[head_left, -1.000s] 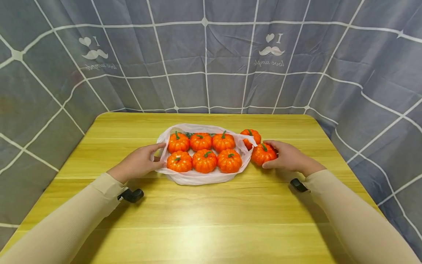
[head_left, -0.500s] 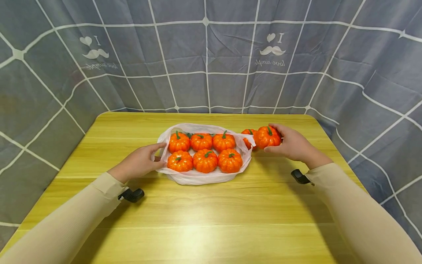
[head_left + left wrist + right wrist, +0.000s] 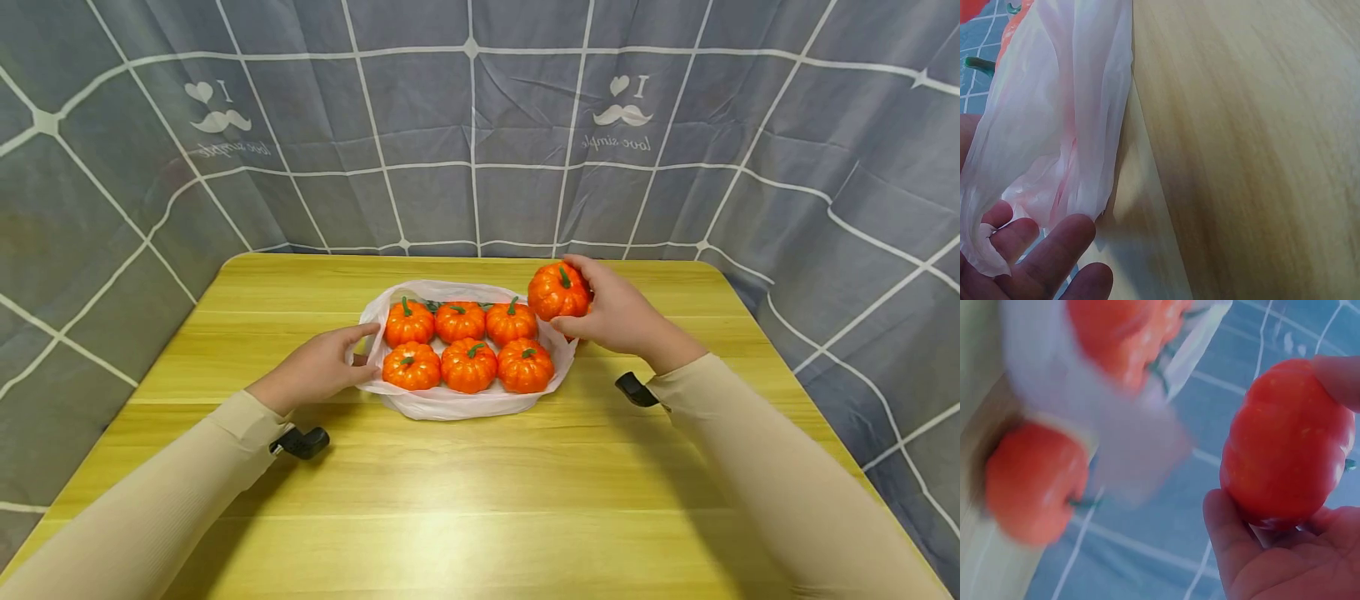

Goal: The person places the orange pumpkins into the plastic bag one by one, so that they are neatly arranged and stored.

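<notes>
My right hand grips a small orange toy pumpkin with a green stem. It is raised over the right end of a thin white plastic bag. In the right wrist view, thumb and fingers lie around the held pumpkin. Inside the bag's wide mouth sit several similar pumpkins in two rows. My left hand holds the bag's left edge, and in the left wrist view the white film passes between its fingers.
Another pumpkin stands on the table beside the bag, mostly hidden behind the right hand in the head view. The wooden table backs onto a grey checked curtain, which also hangs along both sides.
My right hand has lifted the pumpkin off the table on the right and carried it back and leftward to the bag. The left hand and bag stay in place.
</notes>
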Motion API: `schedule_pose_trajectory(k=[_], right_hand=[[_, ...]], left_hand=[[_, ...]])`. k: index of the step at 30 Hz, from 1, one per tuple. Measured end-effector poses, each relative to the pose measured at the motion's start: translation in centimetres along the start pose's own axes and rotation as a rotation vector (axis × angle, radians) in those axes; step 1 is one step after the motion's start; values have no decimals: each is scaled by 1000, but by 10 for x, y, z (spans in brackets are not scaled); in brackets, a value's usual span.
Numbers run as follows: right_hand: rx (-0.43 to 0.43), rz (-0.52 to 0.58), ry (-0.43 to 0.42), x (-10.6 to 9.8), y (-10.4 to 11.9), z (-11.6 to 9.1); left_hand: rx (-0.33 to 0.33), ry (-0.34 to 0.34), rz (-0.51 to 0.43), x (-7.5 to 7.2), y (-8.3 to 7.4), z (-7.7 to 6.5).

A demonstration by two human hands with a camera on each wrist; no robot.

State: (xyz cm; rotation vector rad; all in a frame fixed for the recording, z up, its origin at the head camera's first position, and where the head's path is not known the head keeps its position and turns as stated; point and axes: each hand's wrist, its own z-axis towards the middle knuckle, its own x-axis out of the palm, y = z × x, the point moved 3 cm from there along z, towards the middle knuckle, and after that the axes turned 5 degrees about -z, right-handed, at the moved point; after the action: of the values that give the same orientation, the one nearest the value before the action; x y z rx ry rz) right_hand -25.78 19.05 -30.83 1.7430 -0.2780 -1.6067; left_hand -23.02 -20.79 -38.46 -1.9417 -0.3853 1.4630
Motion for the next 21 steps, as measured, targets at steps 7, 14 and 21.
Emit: schedule_pose_trajectory(k=[7, 14, 21], right_hand=[[-31, 37, 84, 37, 34, 20], [-42, 6, 141, 69, 58, 39], [-28, -36, 171, 93, 68, 50]], left_hand=[[0, -4, -15, 0, 0, -1], [30, -24, -12, -1, 1, -1], [31, -32, -3, -1, 3, -2]])
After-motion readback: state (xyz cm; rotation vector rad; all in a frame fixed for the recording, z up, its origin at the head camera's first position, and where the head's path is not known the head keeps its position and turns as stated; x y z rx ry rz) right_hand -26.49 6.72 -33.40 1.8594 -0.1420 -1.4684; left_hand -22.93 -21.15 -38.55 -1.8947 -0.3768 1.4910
